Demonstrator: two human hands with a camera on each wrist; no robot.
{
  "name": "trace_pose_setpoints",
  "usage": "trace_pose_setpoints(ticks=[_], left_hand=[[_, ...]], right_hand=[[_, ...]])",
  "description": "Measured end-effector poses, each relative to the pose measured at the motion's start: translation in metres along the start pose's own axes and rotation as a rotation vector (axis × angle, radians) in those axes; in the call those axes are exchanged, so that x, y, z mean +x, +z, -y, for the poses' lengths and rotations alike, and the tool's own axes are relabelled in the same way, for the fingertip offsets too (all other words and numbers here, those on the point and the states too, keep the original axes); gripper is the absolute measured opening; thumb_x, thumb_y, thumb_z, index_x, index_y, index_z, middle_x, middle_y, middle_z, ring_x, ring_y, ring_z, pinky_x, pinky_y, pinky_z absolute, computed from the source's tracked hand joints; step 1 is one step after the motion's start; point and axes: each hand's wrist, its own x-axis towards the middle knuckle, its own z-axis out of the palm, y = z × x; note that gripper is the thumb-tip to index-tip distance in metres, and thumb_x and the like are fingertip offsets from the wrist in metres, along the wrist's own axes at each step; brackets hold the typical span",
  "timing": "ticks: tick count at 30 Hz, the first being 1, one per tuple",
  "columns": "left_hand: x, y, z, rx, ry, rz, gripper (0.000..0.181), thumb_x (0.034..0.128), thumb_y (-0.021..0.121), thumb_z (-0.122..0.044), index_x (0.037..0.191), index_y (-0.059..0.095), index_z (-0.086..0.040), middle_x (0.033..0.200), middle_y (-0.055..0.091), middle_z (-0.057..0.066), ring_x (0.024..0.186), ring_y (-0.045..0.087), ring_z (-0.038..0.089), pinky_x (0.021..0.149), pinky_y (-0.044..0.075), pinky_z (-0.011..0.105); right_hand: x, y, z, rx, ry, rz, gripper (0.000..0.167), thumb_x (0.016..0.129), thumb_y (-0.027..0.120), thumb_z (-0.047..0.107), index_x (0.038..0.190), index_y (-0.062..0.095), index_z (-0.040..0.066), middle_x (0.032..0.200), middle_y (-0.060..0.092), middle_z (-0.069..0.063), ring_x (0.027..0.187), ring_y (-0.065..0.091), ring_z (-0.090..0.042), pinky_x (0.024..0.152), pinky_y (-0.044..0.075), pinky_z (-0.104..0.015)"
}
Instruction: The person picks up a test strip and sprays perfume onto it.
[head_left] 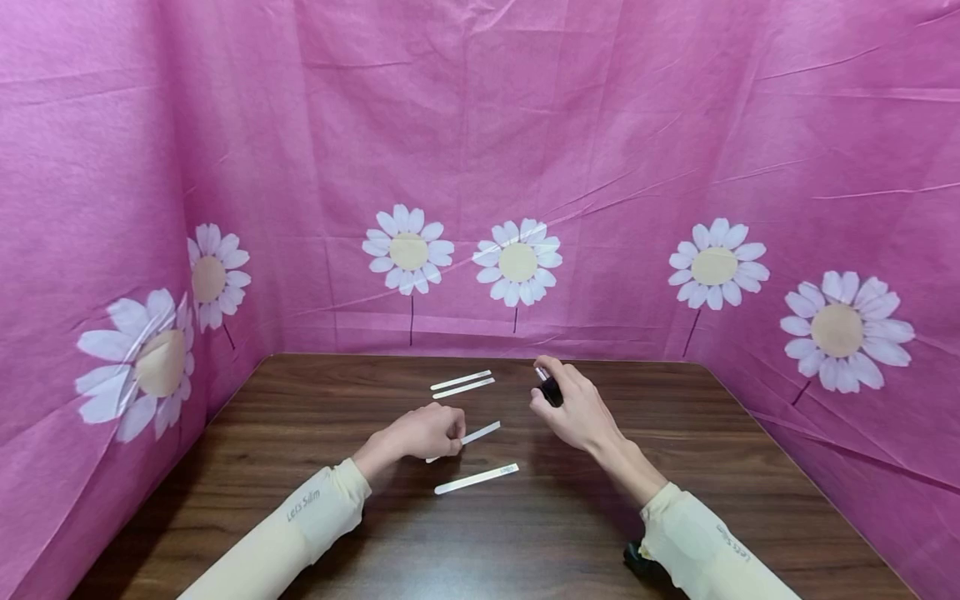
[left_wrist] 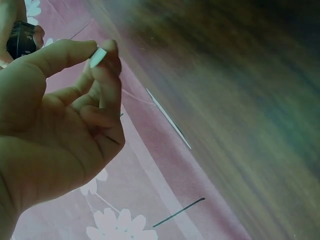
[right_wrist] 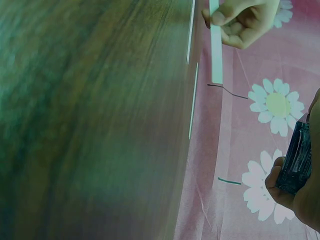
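Observation:
My left hand (head_left: 426, 429) pinches a white paper strip (head_left: 482, 432) between thumb and fingertips, lifted off the table as the right wrist view shows. My right hand (head_left: 581, 410) grips a small dark spray bottle (head_left: 552, 391), with its index finger near the silvery top. In the right wrist view the bottle (right_wrist: 296, 159) looks dark and boxy, and the held strip (right_wrist: 216, 55) hangs apart from it. One more white strip (head_left: 477, 479) lies in front of my left hand. Beyond that hand lie two strips, a nearer one (head_left: 463, 388) and a farther one (head_left: 461, 380), side by side.
The dark wooden table (head_left: 360, 533) runs back to a pink curtain (head_left: 480, 125) printed with daisies, which encloses it at the back and both sides. A black object (head_left: 639, 560) lies partly under the right sleeve; its kind cannot be told.

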Motion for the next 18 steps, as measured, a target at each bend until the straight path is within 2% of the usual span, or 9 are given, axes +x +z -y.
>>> trace_pose_setpoints(ticks=[4, 9, 18], left_hand=[[0.0051, 0.0005, 0.0052, -0.150, 0.062, -0.037, 0.005, 0.0874, 0.070, -0.009, 0.088, 0.066, -0.012, 0.070, 0.062, -0.014, 0.063, 0.054, 0.004, 0.062, 0.047, 0.028], [0.0083, -0.0014, 0.0085, -0.334, 0.057, -0.077, 0.004, 0.0892, 0.069, -0.005, 0.091, 0.066, -0.006, 0.072, 0.066, -0.009, 0.063, 0.058, 0.006, 0.059, 0.049, 0.026], [0.0086, -0.0065, 0.0079, -0.385, 0.053, -0.151, 0.007, 0.0939, 0.068, -0.011, 0.095, 0.066, -0.005, 0.071, 0.066, -0.004, 0.063, 0.058, 0.008, 0.060, 0.047, 0.027]], right_hand=[[-0.0001, 0.0005, -0.0005, 0.000, -0.001, 0.002, 0.046, 0.086, 0.069, 0.028, 0.130, 0.058, 0.027, 0.094, 0.058, 0.000, 0.077, 0.053, -0.018, 0.064, 0.047, -0.038], [-0.0001, 0.0009, -0.0001, 0.004, 0.007, 0.007, 0.046, 0.086, 0.069, 0.029, 0.130, 0.058, 0.028, 0.095, 0.058, 0.001, 0.078, 0.054, -0.018, 0.065, 0.047, -0.038], [0.0009, 0.0008, 0.0002, 0.003, 0.006, 0.009, 0.044, 0.086, 0.068, 0.029, 0.128, 0.058, 0.028, 0.094, 0.057, 0.001, 0.077, 0.053, -0.017, 0.065, 0.047, -0.038]])
